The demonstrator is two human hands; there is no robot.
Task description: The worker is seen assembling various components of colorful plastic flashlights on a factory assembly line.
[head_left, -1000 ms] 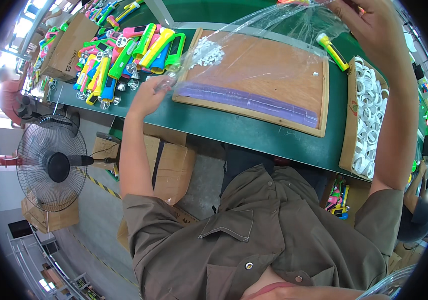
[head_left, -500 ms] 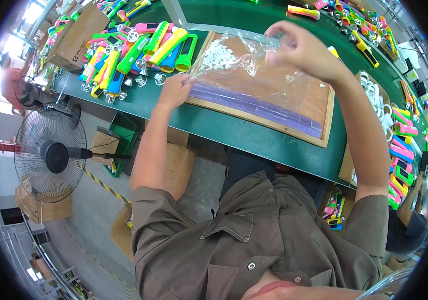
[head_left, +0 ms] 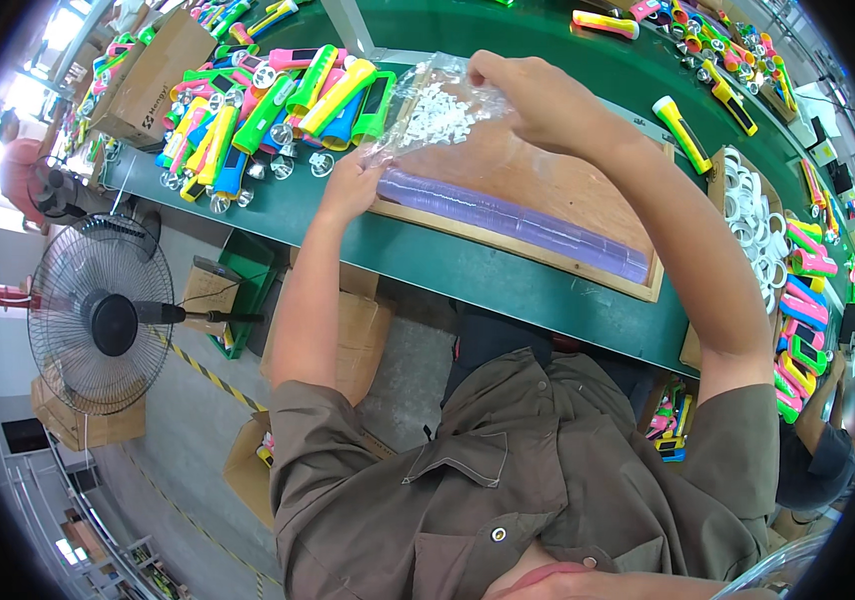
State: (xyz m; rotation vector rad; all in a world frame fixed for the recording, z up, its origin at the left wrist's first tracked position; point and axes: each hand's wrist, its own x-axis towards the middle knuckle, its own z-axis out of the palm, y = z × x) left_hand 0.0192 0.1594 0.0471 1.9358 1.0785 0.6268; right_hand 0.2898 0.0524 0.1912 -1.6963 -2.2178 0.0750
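Note:
A clear plastic bag [head_left: 488, 103] with many small white pieces [head_left: 440, 114] in it is stretched over the far left part of a shallow wooden tray [head_left: 588, 200]. My left hand [head_left: 352, 184] is closed on the bag's near left edge, by the tray's corner. Over the tray's far side, my right hand [head_left: 533, 98] pinches the other edge of the bag; its fingertips are partly hidden. A long row of purple-tinted clear discs [head_left: 518, 222] lies in the tray along its near side.
A heap of colourful flashlights [head_left: 278, 110] and clear cone-shaped parts lies left of the tray. To its right stand a yellow-black flashlight [head_left: 682, 135] and a box of white rings [head_left: 748, 220]. A fan [head_left: 108, 315] is at left; a co-worker [head_left: 818, 450] is at far right.
My right hand has moved left and drawn the bag in, so it no longer spreads across the tray. The disc row shows uncovered. My left hand keeps its place.

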